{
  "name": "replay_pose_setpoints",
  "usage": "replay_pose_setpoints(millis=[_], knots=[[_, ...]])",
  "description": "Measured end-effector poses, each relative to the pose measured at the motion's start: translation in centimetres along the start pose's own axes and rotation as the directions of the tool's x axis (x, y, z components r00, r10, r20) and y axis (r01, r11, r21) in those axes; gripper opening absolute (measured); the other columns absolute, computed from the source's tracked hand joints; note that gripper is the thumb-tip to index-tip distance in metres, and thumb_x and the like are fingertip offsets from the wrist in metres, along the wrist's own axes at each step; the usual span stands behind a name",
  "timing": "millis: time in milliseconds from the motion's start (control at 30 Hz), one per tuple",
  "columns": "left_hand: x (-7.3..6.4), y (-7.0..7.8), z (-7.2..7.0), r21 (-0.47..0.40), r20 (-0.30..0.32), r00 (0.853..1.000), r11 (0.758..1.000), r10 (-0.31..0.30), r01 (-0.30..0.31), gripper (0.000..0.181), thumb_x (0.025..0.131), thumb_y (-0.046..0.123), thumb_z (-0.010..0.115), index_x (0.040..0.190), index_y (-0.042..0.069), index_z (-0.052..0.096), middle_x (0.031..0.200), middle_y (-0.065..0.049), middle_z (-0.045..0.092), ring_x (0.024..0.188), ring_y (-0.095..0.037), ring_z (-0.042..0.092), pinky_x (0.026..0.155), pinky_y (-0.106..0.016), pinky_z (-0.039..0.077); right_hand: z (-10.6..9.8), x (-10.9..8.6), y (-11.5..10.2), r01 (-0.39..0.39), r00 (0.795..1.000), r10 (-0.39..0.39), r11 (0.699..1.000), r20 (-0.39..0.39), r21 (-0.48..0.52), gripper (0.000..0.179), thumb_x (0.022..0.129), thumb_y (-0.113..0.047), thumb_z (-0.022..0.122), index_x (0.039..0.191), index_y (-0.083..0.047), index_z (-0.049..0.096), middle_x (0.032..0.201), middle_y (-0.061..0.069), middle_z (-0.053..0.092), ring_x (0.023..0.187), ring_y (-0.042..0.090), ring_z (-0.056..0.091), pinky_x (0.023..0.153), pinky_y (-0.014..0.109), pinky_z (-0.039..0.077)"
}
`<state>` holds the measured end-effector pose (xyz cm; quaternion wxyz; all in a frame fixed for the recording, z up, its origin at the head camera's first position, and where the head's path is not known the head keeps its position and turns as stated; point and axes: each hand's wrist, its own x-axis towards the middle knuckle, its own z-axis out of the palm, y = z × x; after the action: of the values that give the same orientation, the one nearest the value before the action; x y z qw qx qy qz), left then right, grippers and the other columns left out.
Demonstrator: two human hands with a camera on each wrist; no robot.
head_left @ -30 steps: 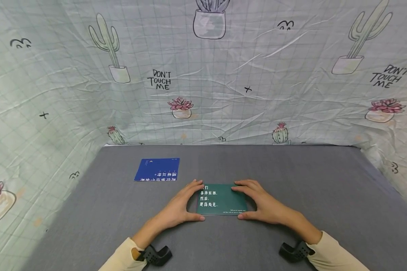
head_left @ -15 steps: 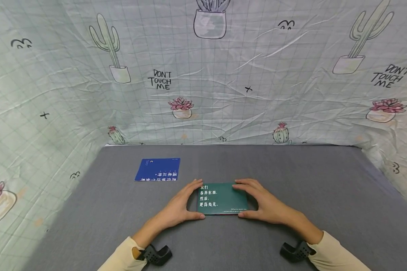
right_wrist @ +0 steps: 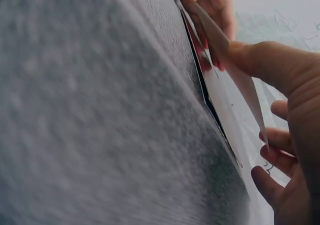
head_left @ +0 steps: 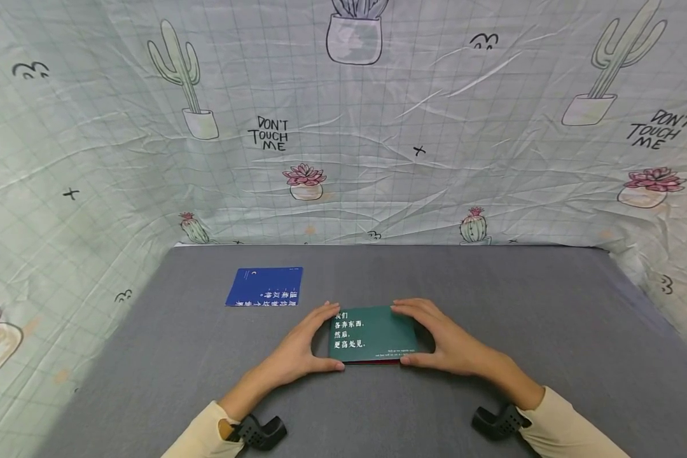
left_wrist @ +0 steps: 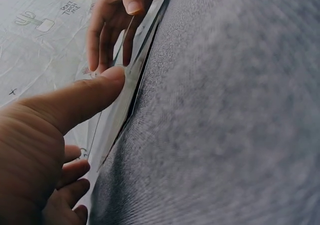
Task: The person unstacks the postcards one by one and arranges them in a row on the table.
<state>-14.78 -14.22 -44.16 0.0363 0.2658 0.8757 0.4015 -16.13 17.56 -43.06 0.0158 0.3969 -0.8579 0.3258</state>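
Note:
A green postcard point(head_left: 373, 334) with white writing is held at its two ends, tilted slightly, above a thin stack on the table. My left hand point(head_left: 298, 352) grips its left end, thumb at the near edge and fingers at the far edge. The right hand point(head_left: 451, 341) grips the right end in the same way. Below the raised postcard, a red strip shows along the near edge in the head view. From the right wrist, the postcard point(right_wrist: 245, 87) is seen edge-on, apart from the flat cards point(right_wrist: 215, 102) under it, one with a red, shiny face. How many lie there I cannot tell.
A blue postcard point(head_left: 265, 286) with white writing lies flat farther back on the left of the grey tabletop point(head_left: 492, 286). Behind the table hangs a cloth point(head_left: 366, 127) printed with cacti. Each wrist carries a black camera mount point(head_left: 263, 432).
The green postcard has risen a little off the stack in both hands, and its near edge now uncovers a red strip. The blue postcard has stayed put.

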Motion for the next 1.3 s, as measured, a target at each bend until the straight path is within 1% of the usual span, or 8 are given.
replay_pose_setpoints(millis=[233, 467, 667, 800, 1000, 1100, 1300], knots=[[0.3, 0.3, -0.7, 0.021, -0.006, 0.999, 0.999, 0.035, -0.035, 0.091, 0.067, 0.040, 0.086, 0.142, 0.009, 0.045, 0.152, -0.010, 0.033, 0.141, -0.026, 0.024, 0.108, -0.053, 0.026, -0.6, 0.4, 0.0, -0.012, 1.000, 0.012, 1.000, 0.009, -0.019, 0.082, 0.080, -0.048, 0.074, 0.145, -0.013, 0.039, 0.148, 0.001, 0.035, 0.135, 0.017, 0.030, 0.105, 0.045, 0.034], [0.7, 0.5, -2.1, 0.042, 0.004, 0.999, 0.998, 0.046, -0.046, 0.088, 0.068, 0.040, 0.085, 0.141, 0.009, 0.046, 0.151, -0.008, 0.035, 0.141, -0.024, 0.025, 0.106, -0.055, 0.029, -0.7, 1.1, -0.2, 0.017, 1.000, -0.017, 0.999, -0.001, -0.034, 0.078, 0.081, -0.047, 0.074, 0.142, -0.011, 0.043, 0.147, 0.004, 0.037, 0.133, 0.018, 0.032, 0.102, 0.047, 0.037], [1.5, 0.4, -3.3, 0.070, 0.002, 0.998, 0.996, 0.056, -0.056, 0.085, 0.070, 0.035, 0.085, 0.141, 0.008, 0.046, 0.151, -0.010, 0.035, 0.140, -0.027, 0.026, 0.105, -0.057, 0.029, -1.0, 2.3, -0.3, 0.006, 1.000, -0.006, 0.999, -0.003, -0.050, 0.076, 0.082, -0.048, 0.072, 0.142, -0.010, 0.044, 0.147, 0.004, 0.036, 0.133, 0.019, 0.030, 0.103, 0.048, 0.036], [2.1, 0.3, -3.9, 0.086, 0.001, 0.998, 0.994, 0.065, -0.065, 0.086, 0.070, 0.032, 0.086, 0.141, 0.006, 0.046, 0.150, -0.010, 0.035, 0.141, -0.026, 0.024, 0.106, -0.057, 0.028, -1.0, 2.9, -0.2, 0.005, 1.000, -0.005, 0.998, -0.002, -0.059, 0.076, 0.082, -0.047, 0.072, 0.142, -0.009, 0.044, 0.148, 0.004, 0.034, 0.133, 0.019, 0.030, 0.102, 0.047, 0.037], [2.6, 0.1, -4.6, 0.098, 0.016, 0.999, 0.994, 0.040, -0.042, 0.086, 0.071, 0.031, 0.085, 0.143, 0.008, 0.043, 0.152, -0.008, 0.031, 0.142, -0.026, 0.020, 0.105, -0.058, 0.029, -1.2, 3.8, 0.0, 0.022, 1.000, -0.023, 0.998, -0.018, -0.055, 0.075, 0.082, -0.043, 0.074, 0.141, -0.008, 0.044, 0.148, 0.006, 0.035, 0.133, 0.021, 0.030, 0.101, 0.046, 0.040], [2.8, -0.3, -4.9, 0.105, 0.011, 0.999, 0.994, 0.036, -0.037, 0.086, 0.071, 0.031, 0.085, 0.143, 0.008, 0.043, 0.153, -0.008, 0.031, 0.142, -0.026, 0.020, 0.105, -0.057, 0.030, -1.2, 4.3, 0.0, 0.025, 0.999, -0.026, 0.998, -0.019, -0.061, 0.074, 0.081, -0.042, 0.074, 0.141, -0.009, 0.045, 0.148, 0.007, 0.036, 0.133, 0.021, 0.030, 0.100, 0.045, 0.040], [3.4, -1.2, -5.4, 0.106, 0.009, 1.000, 0.994, 0.029, -0.030, 0.085, 0.071, 0.028, 0.085, 0.143, 0.008, 0.044, 0.153, -0.007, 0.031, 0.142, -0.026, 0.021, 0.105, -0.056, 0.030, -0.9, 5.3, 0.4, 0.028, 0.999, -0.029, 0.997, -0.016, -0.078, 0.070, 0.082, -0.041, 0.074, 0.139, -0.008, 0.048, 0.148, 0.010, 0.035, 0.134, 0.023, 0.029, 0.102, 0.047, 0.038]])
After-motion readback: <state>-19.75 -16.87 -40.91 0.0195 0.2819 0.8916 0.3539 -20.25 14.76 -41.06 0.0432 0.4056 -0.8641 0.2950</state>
